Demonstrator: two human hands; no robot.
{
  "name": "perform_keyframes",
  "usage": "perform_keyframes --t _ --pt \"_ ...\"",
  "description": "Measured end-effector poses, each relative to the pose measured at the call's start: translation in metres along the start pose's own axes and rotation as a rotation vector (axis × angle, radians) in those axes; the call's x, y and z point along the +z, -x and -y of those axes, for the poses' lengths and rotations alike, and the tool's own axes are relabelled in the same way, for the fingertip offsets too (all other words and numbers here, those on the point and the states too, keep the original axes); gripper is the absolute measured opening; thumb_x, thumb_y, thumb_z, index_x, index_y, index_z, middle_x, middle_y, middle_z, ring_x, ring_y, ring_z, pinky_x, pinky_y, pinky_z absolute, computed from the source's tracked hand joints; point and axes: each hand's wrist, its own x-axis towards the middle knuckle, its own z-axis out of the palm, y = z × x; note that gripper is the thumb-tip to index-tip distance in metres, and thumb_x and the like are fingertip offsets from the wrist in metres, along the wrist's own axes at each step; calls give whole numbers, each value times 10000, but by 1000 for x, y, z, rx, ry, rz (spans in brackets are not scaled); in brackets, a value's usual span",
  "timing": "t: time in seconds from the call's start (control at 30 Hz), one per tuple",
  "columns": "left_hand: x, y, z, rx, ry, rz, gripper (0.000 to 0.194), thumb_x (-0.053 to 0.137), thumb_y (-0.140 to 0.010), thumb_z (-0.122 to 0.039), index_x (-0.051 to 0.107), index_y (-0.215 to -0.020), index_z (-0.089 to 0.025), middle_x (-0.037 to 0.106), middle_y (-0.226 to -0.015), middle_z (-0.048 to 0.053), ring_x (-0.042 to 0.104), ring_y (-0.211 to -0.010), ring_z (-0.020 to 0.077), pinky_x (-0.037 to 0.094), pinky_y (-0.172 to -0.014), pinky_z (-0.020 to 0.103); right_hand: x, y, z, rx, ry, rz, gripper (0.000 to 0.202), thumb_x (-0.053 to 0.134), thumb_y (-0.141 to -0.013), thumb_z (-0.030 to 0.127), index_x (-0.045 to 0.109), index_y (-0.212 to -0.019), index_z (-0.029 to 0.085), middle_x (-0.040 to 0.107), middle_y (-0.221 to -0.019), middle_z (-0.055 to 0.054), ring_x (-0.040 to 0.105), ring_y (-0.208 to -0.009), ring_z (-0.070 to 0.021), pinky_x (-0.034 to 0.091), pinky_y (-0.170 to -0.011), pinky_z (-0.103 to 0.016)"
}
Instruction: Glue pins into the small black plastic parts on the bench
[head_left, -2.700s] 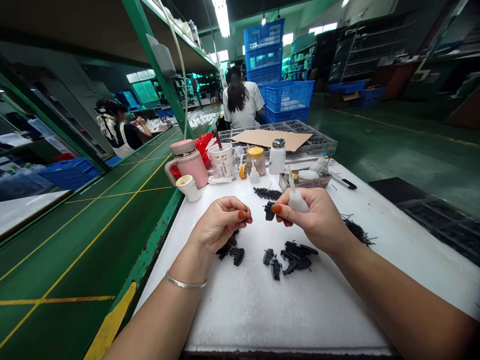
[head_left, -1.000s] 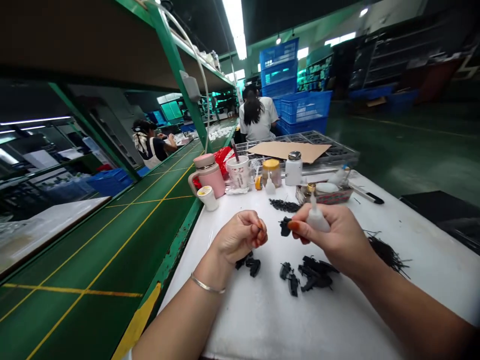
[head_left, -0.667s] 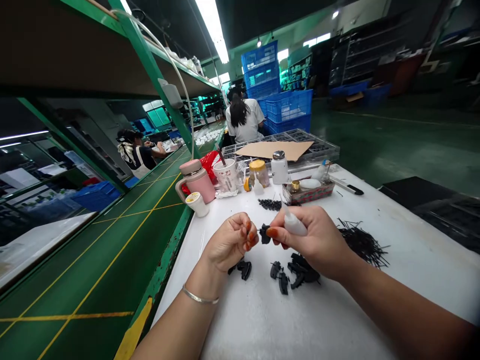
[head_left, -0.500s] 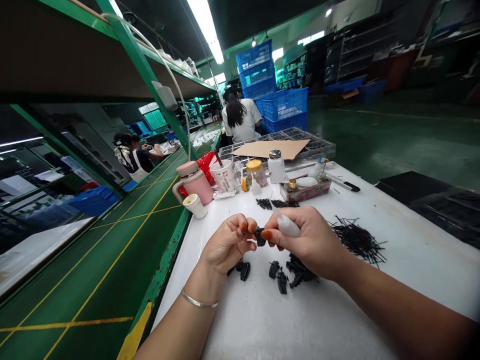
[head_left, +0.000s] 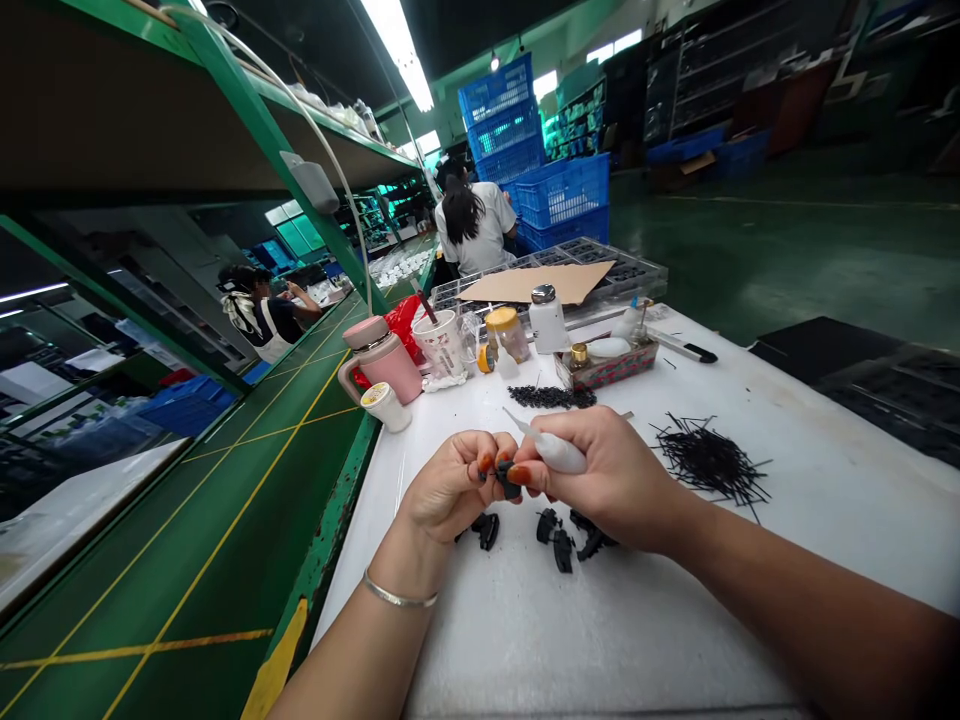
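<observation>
Between the fingertips of my left hand (head_left: 459, 482) is a small black plastic part (head_left: 508, 482), pinched above the white table. My right hand (head_left: 600, 475) is closed around a white squeeze bottle (head_left: 559, 452) whose thin nozzle points up and left. The right thumb and fingertip also touch the black part. Below the hands lie several curved black parts (head_left: 562, 548), with a few more (head_left: 486, 530) under my left wrist. A heap of thin black sticks (head_left: 709, 460) is right of my right hand. Small black pieces (head_left: 551, 396) form a pile beyond the hands.
A pink mug (head_left: 386, 360), a small lidded tub (head_left: 386, 407), a paper cup (head_left: 441, 345) and a yellow-lidded jar (head_left: 507, 335) stand at the back left. Behind are a small box (head_left: 611, 368), a box cutter (head_left: 684, 346) and cardboard (head_left: 536, 283). A green conveyor (head_left: 247, 500) runs along the left.
Both hands have shifted slightly left with the black part. The bottle's nozzle now leans further left, and my left fingers have closed more around the part. The whole view has tilted slightly.
</observation>
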Motion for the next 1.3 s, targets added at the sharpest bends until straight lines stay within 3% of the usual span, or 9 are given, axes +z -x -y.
perform_keyframes --t 0.73,1.07,1.3 --pt "3 0 -1 -37 -35 -41 491 894 -545 -381 485 -571 -111 574 -704 27 601 -606 141 539 -572 243 0 -1 -1 -19 24 39 149 631 -791 163 664 -649 131 611 -593 14 501 -528 -73 355 -496 -177" --pt "-3 0 0 -48 3 -39 359 858 -622 -278 539 -637 -114 588 -709 32 617 -640 147 563 -584 237 -1 0 -4 -243 266 -57 103 632 -719 63 653 -672 152 626 -611 28 508 -543 -72 329 -541 -197" --pt "0 1 0 -61 -1 -54 373 874 -598 -314 571 -663 -107 602 -731 29 625 -636 138 589 -615 255 -2 -2 -3 -76 76 14 158 622 -785 147 625 -627 149 572 -561 40 452 -511 -65 310 -493 -189"
